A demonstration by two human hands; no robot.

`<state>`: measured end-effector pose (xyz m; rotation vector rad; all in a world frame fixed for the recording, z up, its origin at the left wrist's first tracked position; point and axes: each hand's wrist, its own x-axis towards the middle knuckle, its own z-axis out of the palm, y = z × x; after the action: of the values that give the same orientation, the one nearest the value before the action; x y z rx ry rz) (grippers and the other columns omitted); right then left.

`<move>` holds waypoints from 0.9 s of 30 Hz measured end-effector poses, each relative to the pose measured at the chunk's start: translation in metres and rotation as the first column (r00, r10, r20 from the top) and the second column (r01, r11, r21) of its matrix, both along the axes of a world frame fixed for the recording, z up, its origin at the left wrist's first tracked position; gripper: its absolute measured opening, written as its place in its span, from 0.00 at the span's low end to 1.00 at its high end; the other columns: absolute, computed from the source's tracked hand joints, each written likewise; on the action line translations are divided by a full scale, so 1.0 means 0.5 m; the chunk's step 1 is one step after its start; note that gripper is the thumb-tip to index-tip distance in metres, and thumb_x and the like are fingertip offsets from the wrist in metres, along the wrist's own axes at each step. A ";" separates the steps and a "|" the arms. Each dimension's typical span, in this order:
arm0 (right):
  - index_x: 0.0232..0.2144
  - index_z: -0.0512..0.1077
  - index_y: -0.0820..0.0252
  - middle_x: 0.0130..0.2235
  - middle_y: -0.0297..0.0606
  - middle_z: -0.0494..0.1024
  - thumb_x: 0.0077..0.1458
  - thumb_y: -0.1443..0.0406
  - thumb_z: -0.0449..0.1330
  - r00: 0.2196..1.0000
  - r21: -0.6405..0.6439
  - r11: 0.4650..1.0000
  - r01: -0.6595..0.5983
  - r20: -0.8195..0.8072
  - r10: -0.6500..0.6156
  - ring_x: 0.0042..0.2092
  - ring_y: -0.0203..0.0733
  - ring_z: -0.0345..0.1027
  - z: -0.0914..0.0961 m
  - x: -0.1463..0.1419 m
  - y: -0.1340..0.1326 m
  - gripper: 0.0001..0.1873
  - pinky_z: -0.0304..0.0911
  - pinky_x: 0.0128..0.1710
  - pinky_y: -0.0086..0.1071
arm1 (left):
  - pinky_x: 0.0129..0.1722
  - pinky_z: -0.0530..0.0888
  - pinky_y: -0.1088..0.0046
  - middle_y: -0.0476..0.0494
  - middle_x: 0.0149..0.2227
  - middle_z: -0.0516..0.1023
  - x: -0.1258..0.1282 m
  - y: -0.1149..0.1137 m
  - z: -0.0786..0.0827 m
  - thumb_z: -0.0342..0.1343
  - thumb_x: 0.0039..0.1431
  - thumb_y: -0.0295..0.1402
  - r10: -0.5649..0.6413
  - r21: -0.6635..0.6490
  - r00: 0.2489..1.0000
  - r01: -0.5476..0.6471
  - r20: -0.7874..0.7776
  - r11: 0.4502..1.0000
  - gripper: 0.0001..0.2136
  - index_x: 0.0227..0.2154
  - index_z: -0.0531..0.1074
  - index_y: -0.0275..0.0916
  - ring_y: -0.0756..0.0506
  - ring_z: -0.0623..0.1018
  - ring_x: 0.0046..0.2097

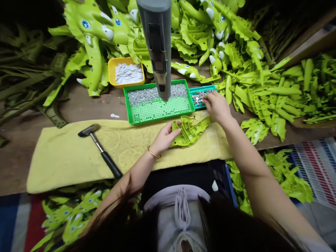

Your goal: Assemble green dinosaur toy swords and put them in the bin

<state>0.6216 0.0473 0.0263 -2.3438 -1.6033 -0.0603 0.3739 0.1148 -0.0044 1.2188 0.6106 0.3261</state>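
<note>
Left hand [165, 138] spread, pressing lime-green plastic dinosaur part [190, 131] | right hand [216, 106] bunched over teal tray of metal discs [198, 98], pinch unclear

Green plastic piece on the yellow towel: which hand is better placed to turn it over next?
Left, probably. The left hand rests on the green plastic piece, with its fingers across the piece's edge. The right hand is farther off, reaching to the teal tray of metal discs.

You wear a pale grey-lilac top [175, 206] with a looped, knotted drawstring [183, 213] down its front. Long dark hair [123, 227] falls on either side of that top, and a thin gold bangle [153, 152] circles your left wrist [157, 147].
</note>
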 end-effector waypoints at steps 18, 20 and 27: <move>0.37 0.76 0.54 0.52 0.42 0.76 0.62 0.61 0.54 0.939 0.106 0.933 -0.343 0.033 0.341 0.53 0.49 0.65 0.031 -0.172 -0.075 0.10 0.60 0.52 0.46 | 0.45 0.74 0.65 0.45 0.41 0.78 0.003 -0.001 -0.009 0.60 0.54 0.42 0.011 0.008 1.000 -0.011 0.029 1.000 0.17 0.43 0.72 0.37 0.43 0.77 0.43; 0.40 0.76 0.53 0.50 0.41 0.76 0.62 0.60 0.54 0.954 0.138 0.945 -0.296 0.000 0.299 0.52 0.48 0.66 0.023 -0.147 -0.068 0.12 0.61 0.50 0.45 | 0.45 0.74 0.65 0.44 0.41 0.78 0.003 0.000 -0.014 0.61 0.54 0.43 0.009 -0.002 1.000 -0.009 0.023 1.000 0.18 0.43 0.72 0.37 0.43 0.77 0.43; 0.39 0.78 0.59 0.40 0.44 0.77 0.60 0.63 0.56 0.998 0.010 0.999 0.032 -0.048 -0.031 0.44 0.49 0.68 -0.011 -0.033 0.012 0.12 0.61 0.46 0.43 | 0.45 0.73 0.66 0.42 0.42 0.78 0.000 0.002 -0.017 0.61 0.53 0.45 -0.008 0.013 1.000 0.008 0.013 1.000 0.20 0.43 0.71 0.36 0.43 0.76 0.43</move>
<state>0.6049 0.0535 0.0206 -2.3443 -1.5400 -0.0197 0.3740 0.1159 -0.0131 1.2306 0.5925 0.3315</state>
